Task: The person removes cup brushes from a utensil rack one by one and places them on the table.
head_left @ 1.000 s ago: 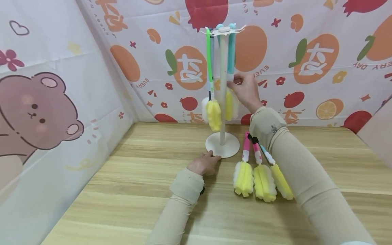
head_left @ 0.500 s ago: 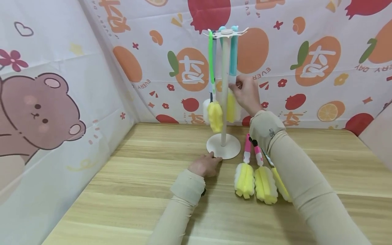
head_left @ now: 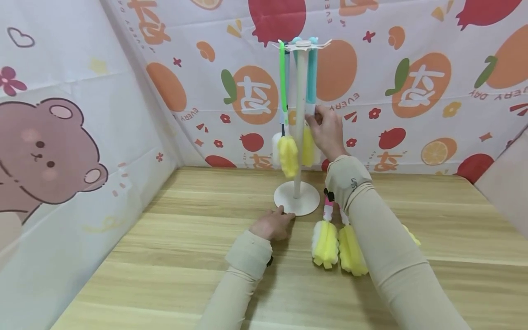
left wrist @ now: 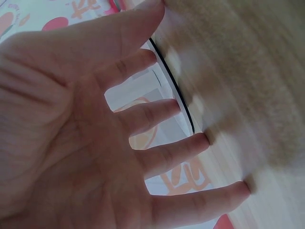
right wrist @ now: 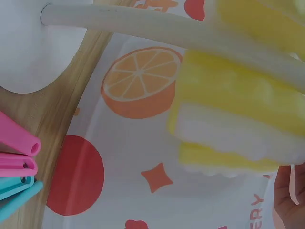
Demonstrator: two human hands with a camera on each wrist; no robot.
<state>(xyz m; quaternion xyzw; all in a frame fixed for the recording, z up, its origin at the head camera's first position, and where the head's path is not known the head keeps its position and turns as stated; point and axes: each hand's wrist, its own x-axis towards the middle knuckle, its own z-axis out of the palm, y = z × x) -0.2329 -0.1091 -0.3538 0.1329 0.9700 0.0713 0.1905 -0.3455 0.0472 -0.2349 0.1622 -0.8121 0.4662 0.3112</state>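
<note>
A white stand [head_left: 300,91] with a hooked top rises from a round base [head_left: 288,204]. From its hooks hang several sponge bottle brushes. My right hand [head_left: 328,130] pinches the lower handle of a light-blue bottle brush [head_left: 311,78] on the stand's right side; its yellow-and-white sponge [right wrist: 228,114] hangs below the fingers. At the base's front rim lies my left hand [head_left: 271,224]. Its fingers are spread and fairly straight in the left wrist view, fingertips touching the table. A brush with a bright green handle [head_left: 283,78] and yellow sponge hangs on the left side.
More brushes lie on the wooden table [head_left: 185,256] below my right forearm, including a pink-handled one [head_left: 325,245] and another [head_left: 352,252] beside it. Pink and blue handle ends show in the right wrist view. A fruit-printed cloth [head_left: 371,91] hangs behind.
My right hand has sunk slightly along the hanging brush, and its forearm has shifted left. Another sponge's edge now shows right of the forearm. The left hand stays at the base.
</note>
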